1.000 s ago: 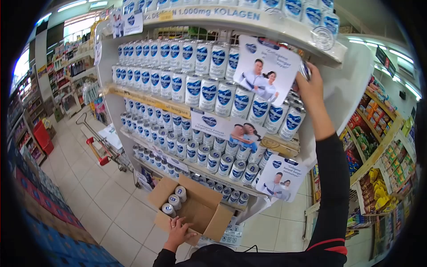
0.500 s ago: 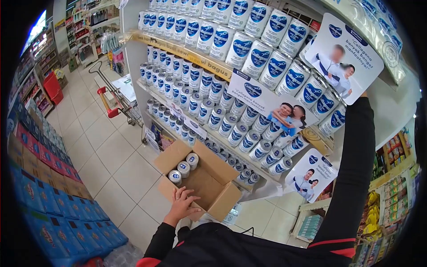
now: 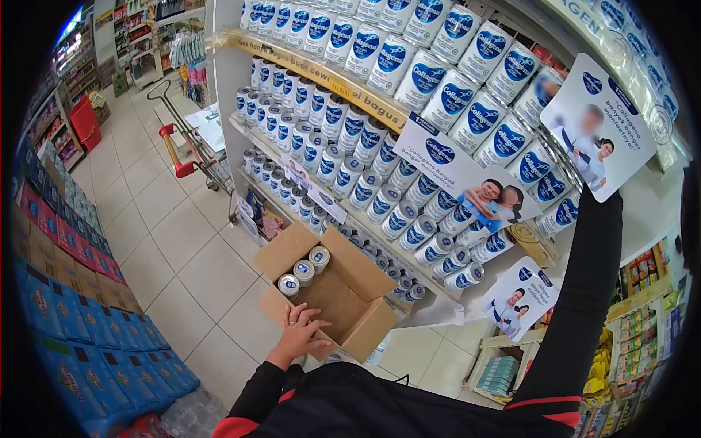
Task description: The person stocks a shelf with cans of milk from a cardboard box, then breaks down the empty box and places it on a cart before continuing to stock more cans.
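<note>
An open cardboard box (image 3: 372,270) stands low in front of the shelf, with three silver-topped cans (image 3: 304,271) in a row along its left side. My left hand (image 3: 301,332) lies over the box's near edge, its fingers bent over the rim and holding it. My right arm reaches up to the top right of the shelf. Its hand is hidden behind a white placard (image 3: 600,135), so I cannot see its fingers or anything in them. Near that placard stand rows of white cans with blue heart labels (image 3: 507,140).
Smaller cans (image 3: 332,164) fill the lower shelves, with more placards (image 3: 467,175) sticking out from the edges. A trolley (image 3: 191,150) with a red handle stands in the aisle. Stacked blue packs (image 3: 80,328) line the left side, and other goods (image 3: 635,339) the right.
The view has shifted slightly, so the shelf appears farther right and lower. The upper right placard has shifted right and down, more than the shelf. My left hand stays on the box.
</note>
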Demonstrator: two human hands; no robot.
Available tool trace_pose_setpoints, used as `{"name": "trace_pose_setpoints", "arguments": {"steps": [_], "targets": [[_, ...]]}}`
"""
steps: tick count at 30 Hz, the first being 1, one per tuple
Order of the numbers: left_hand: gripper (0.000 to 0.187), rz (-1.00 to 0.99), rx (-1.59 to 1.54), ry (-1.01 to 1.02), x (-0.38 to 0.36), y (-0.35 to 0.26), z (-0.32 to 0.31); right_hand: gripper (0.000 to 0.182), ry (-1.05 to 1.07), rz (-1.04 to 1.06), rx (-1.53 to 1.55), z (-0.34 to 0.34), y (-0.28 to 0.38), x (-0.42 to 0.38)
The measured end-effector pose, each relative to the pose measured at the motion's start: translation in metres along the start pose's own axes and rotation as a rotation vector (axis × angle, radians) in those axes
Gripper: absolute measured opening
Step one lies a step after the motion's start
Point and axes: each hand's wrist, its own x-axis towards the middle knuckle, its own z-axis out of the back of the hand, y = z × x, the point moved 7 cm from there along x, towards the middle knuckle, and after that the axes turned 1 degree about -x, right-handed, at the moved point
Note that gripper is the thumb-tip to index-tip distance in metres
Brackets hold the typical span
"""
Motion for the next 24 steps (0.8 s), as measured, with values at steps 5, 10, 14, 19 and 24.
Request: {"name": "trace_pose_setpoints", "arguments": {"steps": [5,10,14,19,24], "targets": [[0.041,-0.016,-0.001,-0.003,-0.0002,0.0000,-0.0003,0.023,-0.005,-0.015,-0.006,0.0009,0.0009,-0.0029],[0.040,-0.040,-0.024,-0.003,-0.0008,-0.0007,0.0015,0.020,-0.010,-0.026,-0.012,0.0002,0.0031,-0.0059],[0.039,-0.035,-0.030,0.008,-0.0013,0.0011,0.0009,0.017,-0.015,-0.032,-0.017,-0.0031,0.0039,-0.0092],[0.037,-0.039,-0.043,0.024,-0.0017,0.0014,0.0008,0.014,-0.023,-0.041,-0.025,-0.0057,0.0058,-0.0091],[0.037,-0.048,-0.046,0.027,-0.0015,0.0014,0.0015,0.011,-0.048,-0.036,-0.041,-0.0075,0.0091,-0.0095]]}}
